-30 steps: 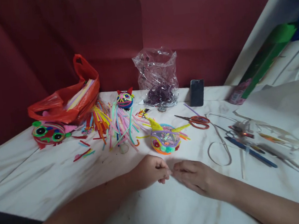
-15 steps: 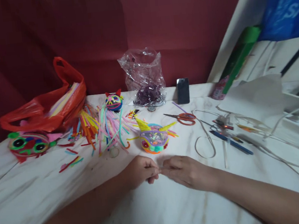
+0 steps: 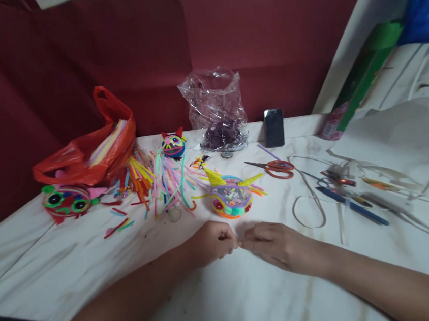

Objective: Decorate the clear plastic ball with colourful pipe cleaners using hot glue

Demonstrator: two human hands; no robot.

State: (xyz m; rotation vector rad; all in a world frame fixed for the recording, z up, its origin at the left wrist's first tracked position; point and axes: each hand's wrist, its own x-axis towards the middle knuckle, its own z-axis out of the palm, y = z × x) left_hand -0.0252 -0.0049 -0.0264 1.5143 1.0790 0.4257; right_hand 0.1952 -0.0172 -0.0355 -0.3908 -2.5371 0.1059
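Observation:
My left hand is closed, with thumb and fingers pinched together just above the white marbled table. My right hand meets it fingertip to fingertip, its fingers pressed together too. Whatever lies between the fingertips is too small or hidden to make out. Right behind the hands sits a round, see-through craft ball with yellow pipe-cleaner horns and coloured trim; neither hand touches it.
On the left lie a red plastic bag, a decorated mask-like piece and bunched pipe cleaners. A small cat-faced ball, clear bag and phone stand behind. Scissors, a blue tool and cables lie right.
The view has turned a little left, so things on the table appear farther right. Both hands stay together at the fingertips, and the left hand's fingers have curled slightly more.

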